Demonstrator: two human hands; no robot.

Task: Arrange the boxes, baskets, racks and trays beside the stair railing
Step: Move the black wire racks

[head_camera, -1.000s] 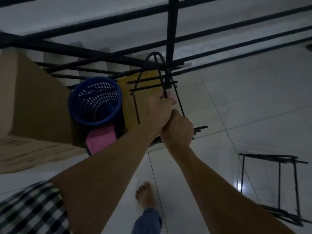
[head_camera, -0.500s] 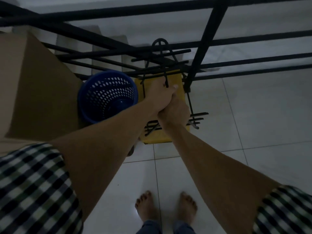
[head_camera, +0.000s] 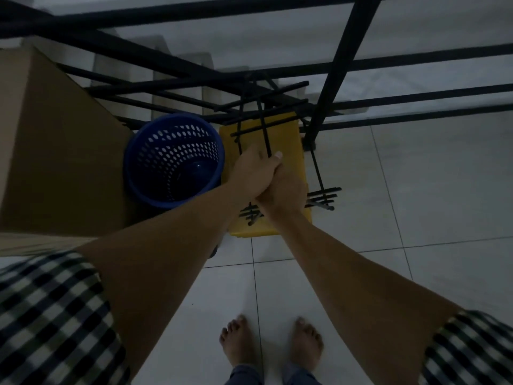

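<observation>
A black wire rack (head_camera: 319,173) stands over a yellow box (head_camera: 286,134) at the foot of the black stair railing (head_camera: 341,68). My left hand (head_camera: 254,173) grips one of the rack's upright rods, thumb tip showing at the rod. My right hand (head_camera: 283,194) is pressed against the left one and curls round the same part of the rack. A blue perforated basket (head_camera: 173,159) stands just left of the yellow box, touching it. A large cardboard box (head_camera: 55,151) fills the left side.
White floor tiles (head_camera: 416,190) spread to the right and toward me. My bare feet (head_camera: 272,340) stand on the tiles below the rack. Stair steps (head_camera: 177,79) show behind the railing bars.
The rack has come down from a tilted lift to stand over the yellow box by the railing. My view has shifted so the second rack at the right is out of sight.
</observation>
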